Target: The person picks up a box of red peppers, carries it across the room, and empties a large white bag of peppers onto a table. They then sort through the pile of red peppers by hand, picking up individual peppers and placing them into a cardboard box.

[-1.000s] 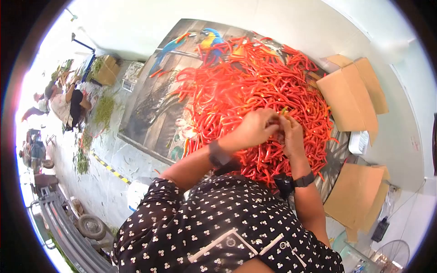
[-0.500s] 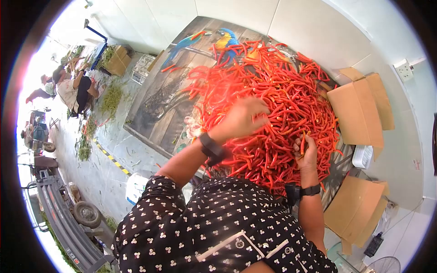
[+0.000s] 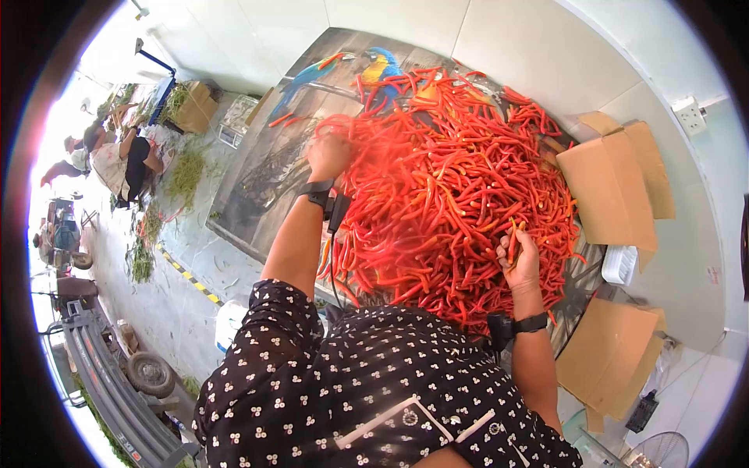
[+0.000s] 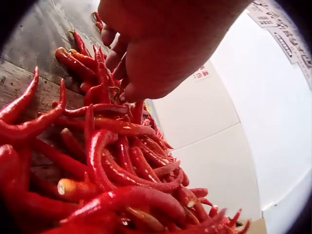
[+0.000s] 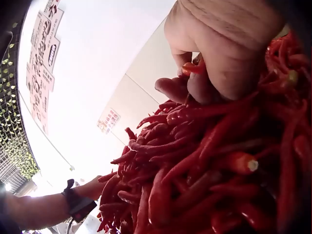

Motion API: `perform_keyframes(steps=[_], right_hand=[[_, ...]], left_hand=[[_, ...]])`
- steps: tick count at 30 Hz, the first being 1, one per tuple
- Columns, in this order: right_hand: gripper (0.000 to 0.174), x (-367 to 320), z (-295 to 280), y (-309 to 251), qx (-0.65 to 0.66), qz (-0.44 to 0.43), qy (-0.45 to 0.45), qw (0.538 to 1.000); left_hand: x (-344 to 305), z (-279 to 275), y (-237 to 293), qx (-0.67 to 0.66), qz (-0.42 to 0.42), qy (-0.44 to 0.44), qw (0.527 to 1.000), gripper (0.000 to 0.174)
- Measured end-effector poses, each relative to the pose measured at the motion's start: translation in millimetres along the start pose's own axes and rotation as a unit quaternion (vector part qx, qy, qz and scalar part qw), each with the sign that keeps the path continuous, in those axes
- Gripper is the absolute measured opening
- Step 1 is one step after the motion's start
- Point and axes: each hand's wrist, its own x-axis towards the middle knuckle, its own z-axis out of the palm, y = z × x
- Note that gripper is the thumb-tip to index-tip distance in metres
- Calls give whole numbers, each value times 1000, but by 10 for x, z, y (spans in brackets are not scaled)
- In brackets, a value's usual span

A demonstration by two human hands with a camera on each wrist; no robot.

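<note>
A large heap of red chili peppers (image 3: 460,179) covers much of the table. My left hand (image 3: 329,154) is stretched over the heap's left edge, blurred in the head view. In the left wrist view its fingers (image 4: 117,53) are bent down close to the peppers, and a thin curled stem (image 4: 115,91) shows beside the thumb tip; I cannot tell whether they hold it. My right hand (image 3: 523,261) is low over the heap's right side. It holds a chili pepper (image 3: 512,248) upright between thumb and fingers; a bit of its red (image 5: 195,67) shows in the right wrist view.
The table (image 3: 250,195) carries a parrot print. Two open cardboard boxes (image 3: 605,187) and a white plastic container (image 3: 619,266) stand at the right, before a white wall (image 3: 406,19). People (image 3: 125,164) sit among green plants on the floor at far left.
Both hands were together over the heap. My left hand has since swung left to the heap's far left edge, while my right hand dropped slightly toward me, still holding a chili pepper.
</note>
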Motion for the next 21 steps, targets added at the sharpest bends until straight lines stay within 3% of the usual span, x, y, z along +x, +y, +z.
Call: perform_keyframes(steps=[2, 3, 5, 10, 12, 14, 17, 19, 20, 21], right_hand=[[16, -9, -19, 15, 4, -4, 1, 1000], [16, -15, -31, 19, 6, -5, 4, 1000], [16, -10, -41, 26, 4, -5, -10, 1000], [15, -71, 151, -6, 22, 11, -21, 999], [15, -120, 347, -29, 36, 24, -40, 998], [14, -177, 615, -65, 27, 26, -89, 995], [13, -191, 827, -87, -14, 26, -112, 993], [12, -186, 835, -99, -38, 15, -104, 994], [11, -183, 822, -101, -64, 9, -99, 993], [11, -177, 769, -104, -63, 13, -80, 995]], left_hand=[[-11, -31, 60, -34, 15, 9, 999, 21], [-49, -52, 74, -191, -3, 4, 982, 21], [-215, -298, 255, -478, -26, -31, 877, 19], [-588, -670, 714, -540, 47, -46, 839, 15], [-770, -806, 1004, -454, 137, -64, 878, 12], [-958, -744, 1268, -420, 199, -36, 885, 8], [-1200, -731, 1627, -410, 244, -80, 875, 6], [-1270, -687, 1767, -340, 382, -78, 856, 6], [-1277, -658, 1808, -341, 384, -80, 854, 6], [-1288, -615, 1830, -390, 325, -119, 853, 8]])
